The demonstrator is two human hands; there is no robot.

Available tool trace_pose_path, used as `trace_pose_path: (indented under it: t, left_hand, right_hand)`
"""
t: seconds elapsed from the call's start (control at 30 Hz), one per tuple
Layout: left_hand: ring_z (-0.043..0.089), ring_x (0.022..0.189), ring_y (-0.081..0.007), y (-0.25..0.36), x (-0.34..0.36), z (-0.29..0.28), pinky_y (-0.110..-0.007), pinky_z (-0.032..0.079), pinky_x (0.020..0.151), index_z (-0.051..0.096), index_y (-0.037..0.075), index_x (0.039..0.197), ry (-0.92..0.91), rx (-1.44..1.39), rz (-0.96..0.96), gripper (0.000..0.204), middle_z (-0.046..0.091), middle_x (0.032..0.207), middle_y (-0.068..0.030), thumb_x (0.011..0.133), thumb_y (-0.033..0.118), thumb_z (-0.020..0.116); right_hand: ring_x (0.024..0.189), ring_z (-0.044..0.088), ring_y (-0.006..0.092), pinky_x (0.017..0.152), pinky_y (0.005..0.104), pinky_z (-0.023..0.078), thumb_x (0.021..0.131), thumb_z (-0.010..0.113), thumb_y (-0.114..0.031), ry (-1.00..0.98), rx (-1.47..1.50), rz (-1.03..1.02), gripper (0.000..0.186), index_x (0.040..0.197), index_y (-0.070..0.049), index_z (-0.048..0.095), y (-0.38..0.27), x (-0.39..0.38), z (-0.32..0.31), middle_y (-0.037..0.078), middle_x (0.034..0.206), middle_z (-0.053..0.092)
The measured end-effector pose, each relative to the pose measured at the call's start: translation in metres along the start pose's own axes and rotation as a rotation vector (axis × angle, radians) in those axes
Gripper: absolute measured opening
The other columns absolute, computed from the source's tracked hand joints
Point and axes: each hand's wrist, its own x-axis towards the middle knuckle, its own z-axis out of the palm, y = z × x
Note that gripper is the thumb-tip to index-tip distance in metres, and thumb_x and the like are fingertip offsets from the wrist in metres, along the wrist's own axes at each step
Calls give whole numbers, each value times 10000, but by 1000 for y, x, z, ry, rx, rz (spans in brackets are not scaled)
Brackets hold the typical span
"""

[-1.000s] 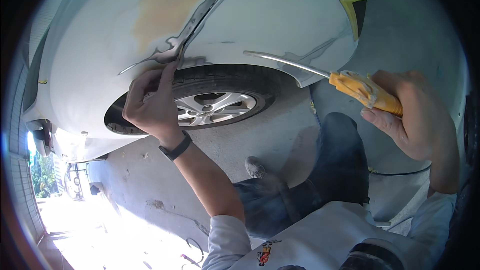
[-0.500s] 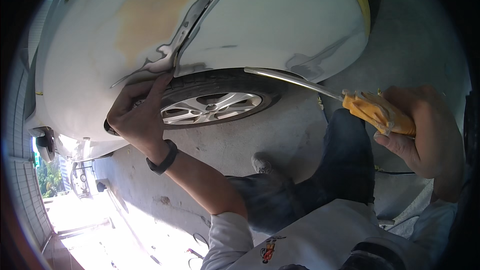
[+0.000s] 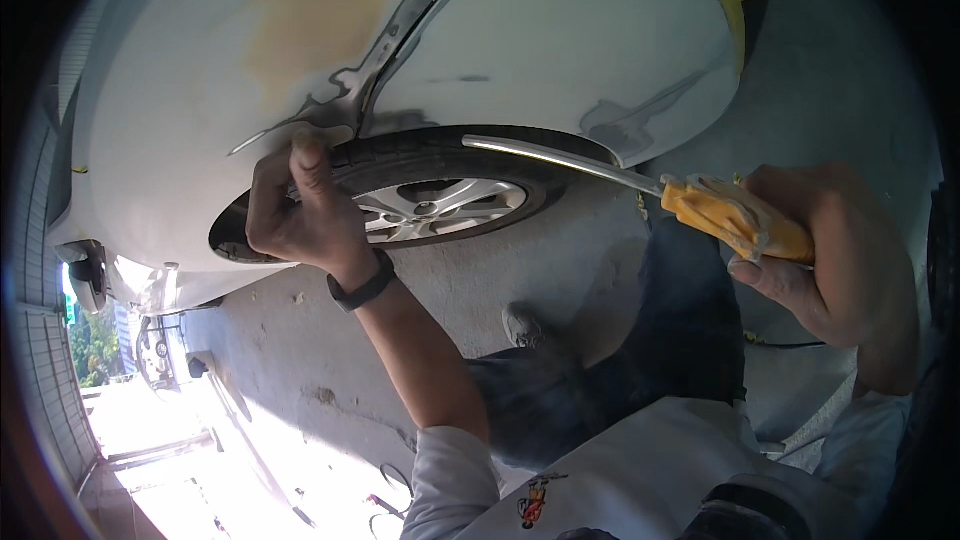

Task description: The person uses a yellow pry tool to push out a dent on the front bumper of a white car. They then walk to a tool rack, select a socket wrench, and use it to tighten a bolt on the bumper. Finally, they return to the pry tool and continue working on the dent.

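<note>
My right hand (image 3: 830, 260) grips a pry bar (image 3: 735, 218) by its worn orange-yellow handle, which looks wrapped in tattered tape or film. The long silver shaft points left, its tip in front of the tyre (image 3: 560, 185), near the top of the wheel arch. My left hand (image 3: 315, 205), with a dark wristband, is at the lip of the pale car fender (image 3: 190, 140). Its thumb lies up at the arch edge beside a bare-metal patch; the fingers curl under the lip and are partly hidden. A seam with exposed grey metal (image 3: 410, 25) runs up from there.
The silver wheel rim (image 3: 430, 208) sits inside the arch. Tan filler (image 3: 325, 10) covers part of the panel. Yellow masking tape (image 3: 735, 15) hangs at the right body edge. My legs (image 3: 650, 330) stretch over the concrete floor (image 3: 400, 305). Hoses or cables lie at the lower middle.
The pry bar and my right hand have shifted slightly left. My left hand has turned, its thumb now raised and more visible. The view of the car has shifted slightly.
</note>
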Motion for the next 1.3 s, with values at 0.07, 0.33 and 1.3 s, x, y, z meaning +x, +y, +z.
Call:
trace_pose_path:
  t: [0.07, 0.33, 1.3]
  left_hand:
    - [639, 663, -98, 0, -1, 4, -232, 477, 626, 703, 9, 701, 34, -7, -36, 202, 752, 725, -60, 747, 37, 898]
    - [682, 696, -159, 14, 9, -11, -263, 537, 654, 721, 8, 748, -188, 183, 184, 237, 729, 787, -74, 633, -35, 924]
    - [660, 656, -180, 4, 1, -3, -292, 495, 594, 710, 34, 707, 40, 168, 357, 266, 720, 736, -50, 634, 69, 964]
  right_hand:
    - [540, 586, 284, 546, 375, 441, 957, 664, -454, 7, -24, 8, 455, 903, -3, 641, -2, -3, -2, 131, 689, 595]
    - [501, 602, 302, 504, 390, 438, 948, 718, -392, 82, 43, 101, 411, 848, 0, 649, 0, -22, -9, 132, 622, 606]
    - [511, 571, 262, 517, 371, 413, 976, 650, -511, 55, 1, 150, 516, 829, -17, 639, -19, -17, -11, 108, 609, 582]
